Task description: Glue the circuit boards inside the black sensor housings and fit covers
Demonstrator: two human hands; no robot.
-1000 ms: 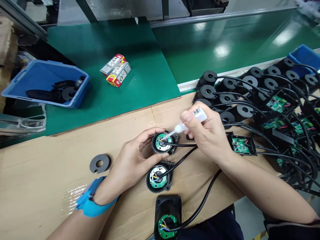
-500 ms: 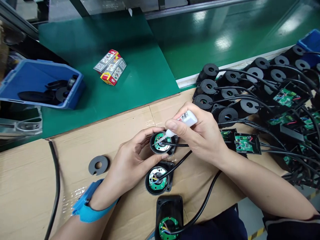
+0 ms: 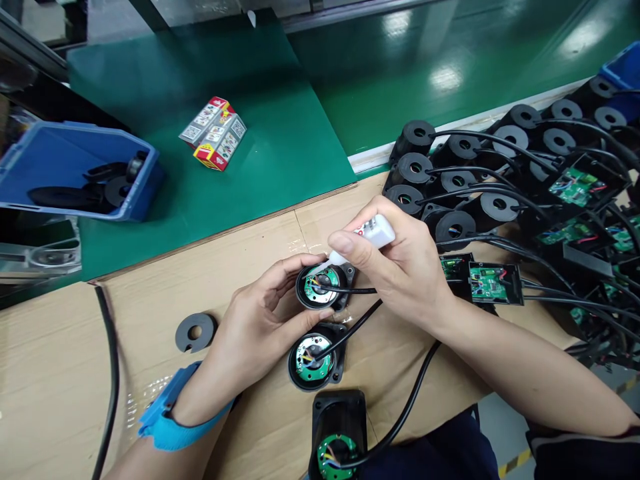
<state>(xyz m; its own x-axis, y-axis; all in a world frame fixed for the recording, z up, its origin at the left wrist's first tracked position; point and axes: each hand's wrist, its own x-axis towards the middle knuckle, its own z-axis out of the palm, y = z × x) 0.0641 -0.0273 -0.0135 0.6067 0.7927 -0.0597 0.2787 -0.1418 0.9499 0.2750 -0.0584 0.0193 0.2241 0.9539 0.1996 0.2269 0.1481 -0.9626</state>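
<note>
Round black housing (image 3: 319, 288) w/ green PCB inside, face up on cardboard sheet (image 3: 165, 280), roughly mid-frame. Left hand (image 3: 260, 327) curled partway round its rim, thumb and fingertips pinching it from the near-left side. Right hand (image 3: 400, 267) closed on a small white glue bottle (image 3: 373, 233); nozzle points down-left, tip at the PCB of the housing. Black cable (image 3: 357, 291) exits the housing to the right.

Second housing (image 3: 314, 357) just below it, third housing (image 3: 336, 433) further below at the frame edge. Black slotted ring (image 3: 195, 331) left of the housing, apart. Blue wrist strap (image 3: 170, 413) lower left. Printed carton (image 3: 213, 133) up-left on green mat (image 3: 280, 153). Blue bin (image 3: 65, 150) far left. Batch of black cabled units (image 3: 500, 180) to the right.
</note>
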